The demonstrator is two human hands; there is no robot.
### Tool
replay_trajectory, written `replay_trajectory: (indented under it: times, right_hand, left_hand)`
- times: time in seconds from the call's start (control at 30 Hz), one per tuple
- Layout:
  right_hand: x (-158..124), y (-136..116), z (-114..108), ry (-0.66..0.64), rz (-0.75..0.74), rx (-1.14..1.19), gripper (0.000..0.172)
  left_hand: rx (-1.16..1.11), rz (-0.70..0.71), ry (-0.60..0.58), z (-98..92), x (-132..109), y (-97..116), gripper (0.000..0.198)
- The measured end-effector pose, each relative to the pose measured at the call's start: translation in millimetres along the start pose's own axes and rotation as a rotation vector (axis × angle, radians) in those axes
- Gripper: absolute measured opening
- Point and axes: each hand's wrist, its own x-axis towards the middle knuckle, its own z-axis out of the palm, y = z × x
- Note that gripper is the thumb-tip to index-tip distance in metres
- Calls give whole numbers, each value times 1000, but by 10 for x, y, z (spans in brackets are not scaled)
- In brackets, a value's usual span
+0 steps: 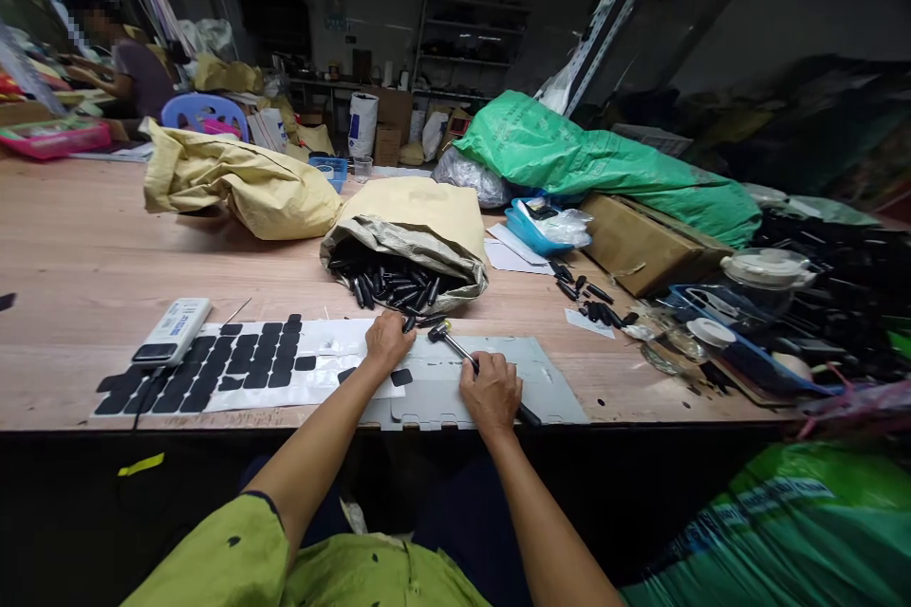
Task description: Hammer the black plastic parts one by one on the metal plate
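Observation:
My right hand (490, 391) is closed round the black handle of a small hammer (455, 348), whose metal head lies near the mouth of the sack. My left hand (388, 340) is closed on a small black part (408, 323), pinching it down on a grey metal plate (548, 379). An open tan sack (419, 228) full of black cylindrical parts (388, 285) lies just beyond both hands. To the left lies a white sheet (327, 341) carrying several black adhesive pads (242, 360). One loose black pad (401, 377) sits between my hands.
A white remote-like device (172, 330) rests on the pads' left. Another tan sack (234, 175), a green bag (604, 156), a cardboard box (641, 242), a blue tray (533, 226) and scattered black parts (590, 299) crowd the wooden table (78, 256). A person (128, 62) sits far left.

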Motion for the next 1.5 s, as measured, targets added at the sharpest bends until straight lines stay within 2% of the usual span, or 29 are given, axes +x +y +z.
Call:
replay_trajectory:
  times: [0.07, 0.17, 0.27, 0.33, 0.43, 0.5, 0.73, 0.9, 0.97, 1.07, 1.17, 1.37, 1.5]
  right_hand:
    - [-2, 3, 3, 9, -6, 3, 16]
    - [-5, 7, 10, 22, -8, 4, 16]
    - [-6, 13, 19, 24, -8, -2, 16]
    - [-5, 18, 27, 25, -10, -3, 17]
    - [-5, 25, 42, 30, -3, 5, 17]
    - [-4, 35, 54, 26, -3, 10, 18]
    - [-10, 103, 47, 15, -44, 63, 21]
    - [-152, -54, -141, 101, -159, 343, 28]
    - [-267, -186, -220, 61, -231, 499, 29]
    - [-455, -375, -289, -76, -273, 621, 27]
    - [-590, -498, -317, -153, -256, 626, 27]
    - [-664, -612, -367, -99, -266, 586, 30]
    - [-697, -630, -356, -168, -273, 510, 33]
  left_hand:
    - [10, 8, -23, -29, -69, -2, 13]
    - [-34, 109, -42, -162, -234, -126, 11]
    - [-103, 229, -53, -330, -396, -407, 10]
    - [-139, 252, -80, -402, -478, -620, 11]
    - [-179, 256, -93, -407, -553, -855, 15]
    - [-193, 271, -64, -370, -575, -925, 16]
    - [-222, 277, -51, -327, -575, -914, 14]
    - [-214, 257, -66, -351, -585, -890, 13]
    - [-217, 246, -57, -350, -589, -876, 12]
    - [-229, 213, -36, -336, -584, -862, 12]
    - [-226, 201, -38, -311, -571, -866, 13]
    - [-228, 207, -41, -272, -548, -898, 14]
    - [-207, 205, -43, -266, -548, -902, 13]
